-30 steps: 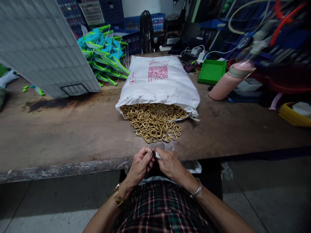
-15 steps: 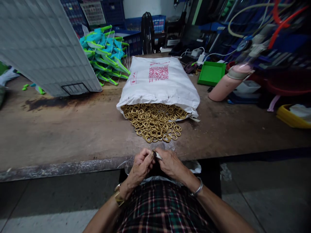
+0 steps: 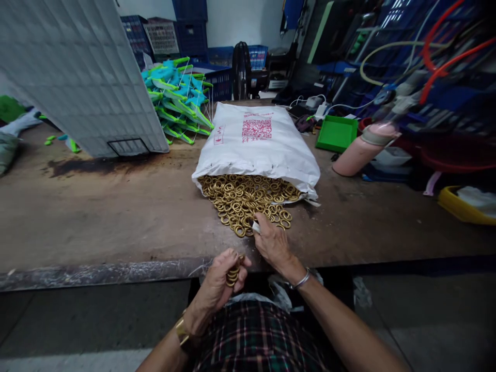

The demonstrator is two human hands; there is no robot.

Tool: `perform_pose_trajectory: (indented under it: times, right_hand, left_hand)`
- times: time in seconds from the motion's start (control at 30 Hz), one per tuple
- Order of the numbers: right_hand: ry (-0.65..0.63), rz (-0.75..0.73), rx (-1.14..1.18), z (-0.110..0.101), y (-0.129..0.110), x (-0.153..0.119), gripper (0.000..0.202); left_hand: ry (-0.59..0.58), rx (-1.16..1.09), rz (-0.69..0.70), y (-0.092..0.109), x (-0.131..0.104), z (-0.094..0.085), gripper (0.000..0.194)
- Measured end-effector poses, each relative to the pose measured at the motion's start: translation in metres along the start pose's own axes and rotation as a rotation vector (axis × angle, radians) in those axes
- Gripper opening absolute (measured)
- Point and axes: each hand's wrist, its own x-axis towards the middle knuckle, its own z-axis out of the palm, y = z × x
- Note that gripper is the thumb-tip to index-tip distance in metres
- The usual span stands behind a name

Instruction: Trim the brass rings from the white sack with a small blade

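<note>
Gold-coloured metal rings (image 3: 238,204) spill in a heap from the mouth of a white printed sack (image 3: 259,150) lying on the table. My left hand (image 3: 225,276), near the table's front edge, is closed round several gold rings (image 3: 233,275), stacked one against another. My right hand (image 3: 273,243) is at the near edge of the heap, with its thumb and forefinger close together. A small white piece with a dark end (image 3: 254,226) shows at these fingers. Whether it is held or wrapped round a finger, and whether a ring is pinched there, I cannot make out.
A grey ribbed panel (image 3: 89,77) stands at the left, beside stacked blue and green plastic parts (image 3: 182,101). On the right are a green tray (image 3: 336,133), a pink bottle (image 3: 358,155) and a yellow container (image 3: 461,206). The table's front edge (image 3: 116,274) is near me.
My hands were together at the table edge and are now apart. My right hand has moved forward to the rings; my left has turned, showing the rings in it. The view has shifted slightly.
</note>
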Motion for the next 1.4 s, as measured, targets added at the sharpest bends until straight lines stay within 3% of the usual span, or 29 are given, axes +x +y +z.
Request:
perform_pose_trajectory:
  times: [0.1,0.2,0.4,0.53,0.73,1.0,1.13,1.4]
  right_hand:
    - [-0.022,0.017,-0.059,0.002,-0.003,0.012,0.034]
    - [-0.044,0.032,-0.090,0.004,-0.005,0.017,0.023]
    - [0.032,0.022,0.017,0.005,0.000,0.017,0.019]
    - [0.074,0.037,0.319,0.004,0.003,0.011,0.019]
    - [0.016,0.063,0.684,0.004,-0.003,-0.010,0.017]
    - [-0.113,0.098,0.853,0.001,-0.014,-0.020,0.019]
    - [-0.135,0.135,0.825,0.004,-0.012,-0.018,0.028]
    - [-0.141,0.168,0.749,0.006,-0.014,-0.019,0.024]
  left_hand:
    - [0.028,-0.112,-0.019,0.002,0.001,-0.003,0.015]
    - [0.025,-0.207,-0.051,0.001,0.001,-0.008,0.017]
    - [0.069,-0.328,-0.065,0.001,0.006,-0.015,0.014]
    - [0.110,-0.230,-0.027,0.007,0.012,-0.011,0.016]
    - [0.195,-0.028,0.083,0.007,0.022,-0.004,0.033]
    - [0.250,0.300,0.126,-0.001,0.023,-0.001,0.033]
    - [0.283,0.472,0.123,0.000,0.021,0.000,0.034]
    - [0.207,0.459,0.062,0.002,0.019,0.000,0.033]
